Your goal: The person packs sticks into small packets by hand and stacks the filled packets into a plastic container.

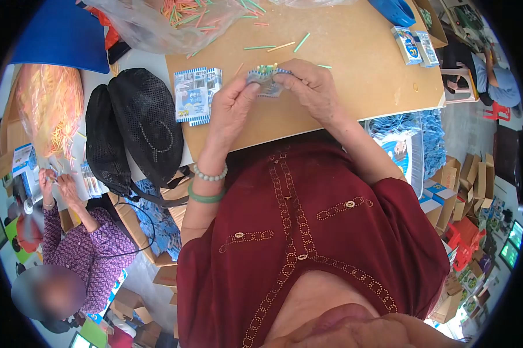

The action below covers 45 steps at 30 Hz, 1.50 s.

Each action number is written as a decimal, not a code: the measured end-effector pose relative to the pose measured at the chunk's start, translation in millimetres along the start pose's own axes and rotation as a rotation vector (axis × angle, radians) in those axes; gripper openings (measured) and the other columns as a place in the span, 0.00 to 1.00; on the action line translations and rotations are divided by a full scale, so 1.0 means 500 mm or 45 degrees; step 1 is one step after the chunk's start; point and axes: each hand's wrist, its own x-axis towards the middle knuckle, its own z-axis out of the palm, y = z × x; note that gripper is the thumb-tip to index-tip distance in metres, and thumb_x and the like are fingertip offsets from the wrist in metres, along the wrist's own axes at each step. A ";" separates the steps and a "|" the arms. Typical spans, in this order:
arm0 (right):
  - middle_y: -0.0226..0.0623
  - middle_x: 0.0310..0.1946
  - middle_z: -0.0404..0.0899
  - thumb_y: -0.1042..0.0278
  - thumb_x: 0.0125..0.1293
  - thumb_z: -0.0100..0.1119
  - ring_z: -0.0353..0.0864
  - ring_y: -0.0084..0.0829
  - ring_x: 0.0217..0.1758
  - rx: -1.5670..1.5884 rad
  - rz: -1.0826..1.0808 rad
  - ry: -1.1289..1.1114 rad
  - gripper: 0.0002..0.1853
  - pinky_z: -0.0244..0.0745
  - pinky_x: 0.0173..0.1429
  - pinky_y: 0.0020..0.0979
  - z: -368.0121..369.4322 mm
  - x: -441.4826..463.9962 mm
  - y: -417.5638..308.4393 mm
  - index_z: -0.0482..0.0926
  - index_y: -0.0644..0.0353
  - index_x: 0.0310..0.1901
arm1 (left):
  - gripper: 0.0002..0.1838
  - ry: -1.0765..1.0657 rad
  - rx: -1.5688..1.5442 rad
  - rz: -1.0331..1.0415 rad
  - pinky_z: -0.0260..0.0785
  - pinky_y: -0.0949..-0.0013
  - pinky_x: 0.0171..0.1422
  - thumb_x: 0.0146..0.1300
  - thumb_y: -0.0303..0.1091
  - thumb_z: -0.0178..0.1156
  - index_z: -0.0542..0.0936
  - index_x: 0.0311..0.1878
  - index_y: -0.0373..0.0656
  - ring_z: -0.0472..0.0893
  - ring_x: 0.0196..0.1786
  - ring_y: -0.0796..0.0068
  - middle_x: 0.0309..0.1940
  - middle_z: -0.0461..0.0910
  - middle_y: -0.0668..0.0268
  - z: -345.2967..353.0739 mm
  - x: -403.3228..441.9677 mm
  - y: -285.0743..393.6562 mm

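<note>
Both my hands hold a small printed packet with a blue-striped edge above the table's near edge. My left hand pinches its left side, and my right hand grips the right side. Pale yellow-green stick ends show at the packet's far edge. Left of my left hand lie several flat packets with blue-striped ends. Loose coloured sticks in green, yellow and orange lie beyond my hands on the brown tabletop.
A clear bag of coloured sticks stands at the far left. A black mesh bag is beside the table. Two small boxes and a blue ring-shaped object sit far right. A co-worker in a purple patterned top works at left.
</note>
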 end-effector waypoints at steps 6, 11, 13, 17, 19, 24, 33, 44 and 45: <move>0.39 0.38 0.78 0.72 0.61 0.59 0.77 0.28 0.40 0.063 -0.027 -0.279 0.14 0.71 0.45 0.27 -0.064 -0.002 0.010 0.78 0.63 0.49 | 0.11 -0.056 0.218 -0.105 0.67 0.80 0.45 0.68 0.32 0.57 0.80 0.46 0.33 0.74 0.39 0.86 0.36 0.80 0.72 -0.026 -0.016 -0.021; 0.39 0.47 0.76 0.72 0.57 0.59 0.75 0.37 0.51 -1.258 -0.582 -0.086 0.22 0.70 0.54 0.36 -0.155 0.060 0.074 0.73 0.59 0.55 | 0.09 0.080 0.011 -0.035 0.68 0.80 0.43 0.66 0.28 0.57 0.81 0.45 0.34 0.74 0.38 0.86 0.35 0.80 0.72 -0.031 -0.018 -0.022; 0.38 0.46 0.76 0.72 0.54 0.59 0.73 0.40 0.53 -1.370 -0.518 -0.173 0.22 0.69 0.53 0.40 -0.168 0.072 0.073 0.72 0.59 0.53 | 0.08 0.089 -0.046 -0.047 0.68 0.81 0.43 0.66 0.26 0.57 0.82 0.45 0.35 0.74 0.37 0.86 0.36 0.80 0.72 -0.032 -0.015 -0.017; 0.38 0.38 0.74 0.72 0.55 0.56 0.74 0.40 0.46 -1.440 -0.361 -0.282 0.11 0.70 0.48 0.39 -0.160 0.042 0.059 0.73 0.59 0.42 | 0.09 0.100 -0.186 -0.077 0.68 0.81 0.43 0.63 0.24 0.59 0.81 0.46 0.36 0.75 0.38 0.86 0.37 0.80 0.72 -0.030 -0.024 -0.002; 0.38 0.36 0.73 0.72 0.56 0.55 0.74 0.40 0.44 -1.457 -0.363 -0.263 0.09 0.69 0.47 0.39 -0.159 0.018 0.054 0.71 0.59 0.39 | 0.09 0.109 -0.134 -0.085 0.68 0.81 0.43 0.63 0.23 0.59 0.80 0.46 0.36 0.75 0.37 0.86 0.37 0.80 0.72 -0.036 -0.022 -0.016; 0.39 0.33 0.72 0.73 0.58 0.52 0.74 0.42 0.40 -1.515 -0.335 -0.150 0.03 0.69 0.44 0.39 -0.137 -0.010 0.060 0.69 0.59 0.34 | 0.12 0.055 0.309 -0.160 0.69 0.79 0.43 0.62 0.23 0.57 0.79 0.49 0.39 0.75 0.37 0.85 0.37 0.81 0.69 -0.063 -0.033 -0.037; 0.43 0.35 0.76 0.69 0.59 0.54 0.76 0.47 0.42 -1.196 -0.111 -0.020 0.07 0.71 0.46 0.42 -0.050 0.030 0.038 0.72 0.59 0.38 | 0.12 0.134 0.261 -0.026 0.70 0.77 0.44 0.64 0.24 0.56 0.80 0.50 0.39 0.76 0.37 0.84 0.34 0.82 0.66 -0.054 -0.055 -0.014; 0.42 0.36 0.76 0.67 0.56 0.58 0.77 0.46 0.43 -1.288 -0.507 -0.357 0.09 0.71 0.49 0.42 -0.042 0.107 0.041 0.74 0.60 0.37 | 0.08 0.300 -0.032 0.063 0.68 0.80 0.40 0.54 0.20 0.65 0.84 0.39 0.35 0.76 0.35 0.85 0.31 0.81 0.67 -0.055 -0.053 0.003; 0.42 0.36 0.76 0.68 0.56 0.58 0.77 0.46 0.43 -1.246 -0.682 -0.268 0.08 0.70 0.49 0.42 -0.041 0.121 0.045 0.74 0.60 0.37 | 0.07 0.311 0.015 0.130 0.67 0.80 0.38 0.52 0.19 0.66 0.84 0.37 0.35 0.75 0.33 0.85 0.29 0.80 0.68 -0.058 -0.050 0.003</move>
